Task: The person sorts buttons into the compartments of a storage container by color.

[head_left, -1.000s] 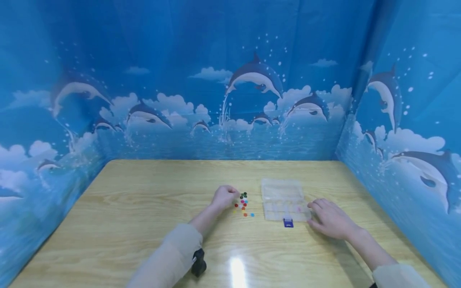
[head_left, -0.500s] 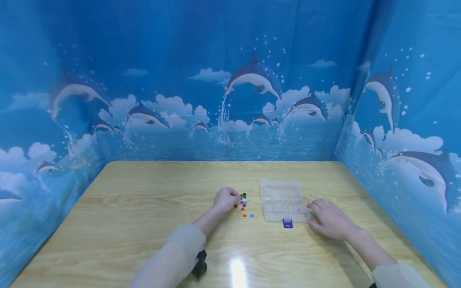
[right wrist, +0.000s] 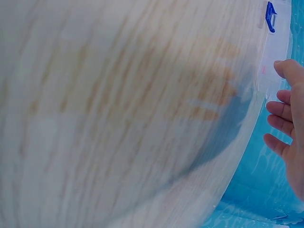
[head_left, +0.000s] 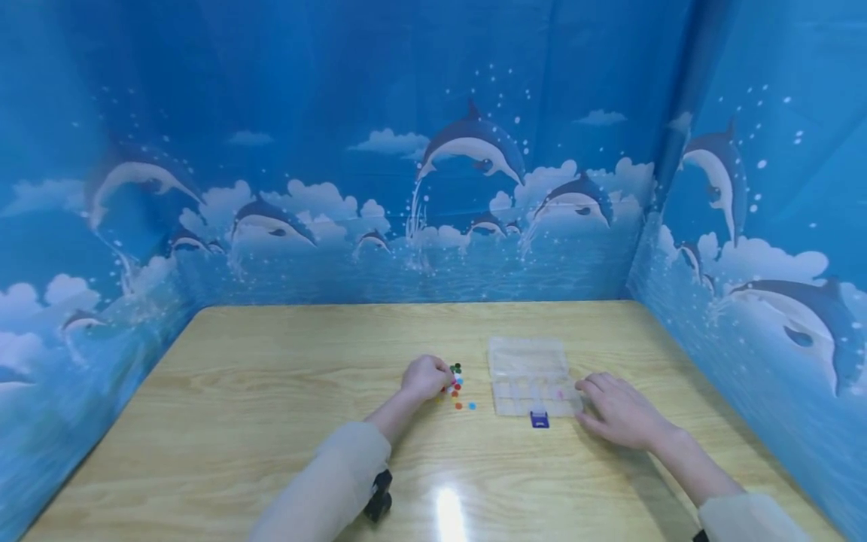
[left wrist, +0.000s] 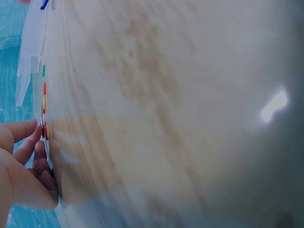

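Several small coloured beads (head_left: 459,390) lie in a loose cluster on the wooden table (head_left: 271,376). My left hand (head_left: 442,379) sits at the cluster's left edge with its fingers curled. In the left wrist view its thumb and fingertips (left wrist: 37,126) close round a red bead (left wrist: 43,132) at the near end of the row. A clear plastic compartment box (head_left: 531,361) with a blue latch (head_left: 539,419) lies open to the right of the beads. My right hand (head_left: 596,399) rests flat on the table, its straight fingers (right wrist: 284,97) at the box's right edge (right wrist: 274,57).
Blue dolphin-print backdrop walls (head_left: 406,188) close the table in at the back, left and right. A black wrist-mounted device (head_left: 378,497) hangs under my left sleeve. A light glare (head_left: 447,512) shows on the near tabletop.
My left hand has edged slightly right, further over the beads, with its fingers closing in. The right hand and the box have stayed put.
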The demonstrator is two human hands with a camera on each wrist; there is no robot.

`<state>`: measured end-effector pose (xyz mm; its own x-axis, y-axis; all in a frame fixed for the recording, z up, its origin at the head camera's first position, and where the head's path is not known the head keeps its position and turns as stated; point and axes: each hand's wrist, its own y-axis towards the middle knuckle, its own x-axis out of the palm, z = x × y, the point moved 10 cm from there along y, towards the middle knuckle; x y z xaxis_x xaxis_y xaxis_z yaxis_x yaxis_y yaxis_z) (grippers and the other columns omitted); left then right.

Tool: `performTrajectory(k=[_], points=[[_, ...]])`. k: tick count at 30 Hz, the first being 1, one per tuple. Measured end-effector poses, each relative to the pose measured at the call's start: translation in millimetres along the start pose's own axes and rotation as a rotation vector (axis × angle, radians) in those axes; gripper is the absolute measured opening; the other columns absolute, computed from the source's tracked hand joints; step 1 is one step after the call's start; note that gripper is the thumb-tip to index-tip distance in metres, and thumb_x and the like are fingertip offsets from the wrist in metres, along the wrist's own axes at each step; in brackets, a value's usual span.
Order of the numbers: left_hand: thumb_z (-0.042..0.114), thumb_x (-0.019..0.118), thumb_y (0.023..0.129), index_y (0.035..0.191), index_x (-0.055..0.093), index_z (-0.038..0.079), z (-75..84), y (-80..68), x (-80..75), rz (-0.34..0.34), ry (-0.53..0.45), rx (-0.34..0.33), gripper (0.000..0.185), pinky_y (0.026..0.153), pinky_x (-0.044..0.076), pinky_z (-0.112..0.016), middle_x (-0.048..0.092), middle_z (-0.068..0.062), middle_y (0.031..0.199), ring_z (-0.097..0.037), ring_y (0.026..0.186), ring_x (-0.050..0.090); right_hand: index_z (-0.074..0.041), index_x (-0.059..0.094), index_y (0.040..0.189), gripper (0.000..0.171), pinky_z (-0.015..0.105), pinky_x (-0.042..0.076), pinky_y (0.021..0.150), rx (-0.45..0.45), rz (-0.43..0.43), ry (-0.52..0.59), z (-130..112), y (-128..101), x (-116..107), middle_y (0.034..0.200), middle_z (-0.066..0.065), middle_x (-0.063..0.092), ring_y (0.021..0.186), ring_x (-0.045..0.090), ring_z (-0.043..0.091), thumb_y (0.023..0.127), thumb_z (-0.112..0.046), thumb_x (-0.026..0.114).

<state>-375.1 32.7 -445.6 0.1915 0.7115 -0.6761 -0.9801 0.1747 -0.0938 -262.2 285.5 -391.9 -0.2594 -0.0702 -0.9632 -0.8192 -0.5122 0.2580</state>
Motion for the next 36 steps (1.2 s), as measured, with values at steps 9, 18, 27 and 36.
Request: performTrajectory(k=[9, 18, 27, 36], points=[[0.017, 0.072, 0.077, 0.075, 0.069, 0.014, 2.6, -1.5, -0.6, 0.02, 0.06, -0.002, 0.005, 0.067, 0.042, -0.031, 0.061, 0.005, 0.072, -0.014, 0.068, 0.051, 0.006, 0.057, 0.11, 0.047, 0.05, 0.044, 0.085, 0.013, -0.015, 0.0, 1.6, 0.5, 2.1, 0.105, 0.018, 0.058, 0.1, 0.054, 0.033, 0.08, -0.029, 0.068], [0.016, 0.072, 0.077, 0.072, 0.068, 0.015, 2.6, -0.9, -0.3, 0.02, 0.073, -0.002, 0.006, 0.073, 0.041, -0.035, 0.061, 0.005, 0.073, -0.015, 0.072, 0.051, 0.005, 0.057, 0.11, 0.047, 0.05, 0.044, 0.084, 0.018, -0.019, -0.003, 1.9, 0.8, 2.3, 0.105, 0.017, 0.058, 0.1, 0.054, 0.033, 0.08, -0.029, 0.068], [0.016, 0.072, 0.079, 0.073, 0.068, 0.013, 1.1, -0.1, -0.4, -0.011, 0.064, -0.024, 0.008, 0.068, 0.042, -0.031, 0.06, 0.003, 0.074, -0.015, 0.069, 0.051, 0.006, 0.057, 0.11, 0.046, 0.049, 0.044, 0.085, 0.01, -0.008, -0.003, -0.4, 0.2, -0.2, 0.104, 0.017, 0.058, 0.099, 0.054, 0.032, 0.08, -0.028, 0.068], [0.011, 0.068, 0.08, 0.075, 0.068, 0.009, -2.5, 1.8, 3.0, -0.065, -0.018, -0.04, 0.006, 0.055, 0.042, -0.025, 0.06, 0.0, 0.075, -0.015, 0.066, 0.052, 0.004, 0.057, 0.108, 0.046, 0.048, 0.046, 0.081, 0.006, 0.018, -0.015, 0.7, -0.2, 1.5, 0.103, 0.015, 0.058, 0.096, 0.054, 0.03, 0.079, -0.029, 0.07]])
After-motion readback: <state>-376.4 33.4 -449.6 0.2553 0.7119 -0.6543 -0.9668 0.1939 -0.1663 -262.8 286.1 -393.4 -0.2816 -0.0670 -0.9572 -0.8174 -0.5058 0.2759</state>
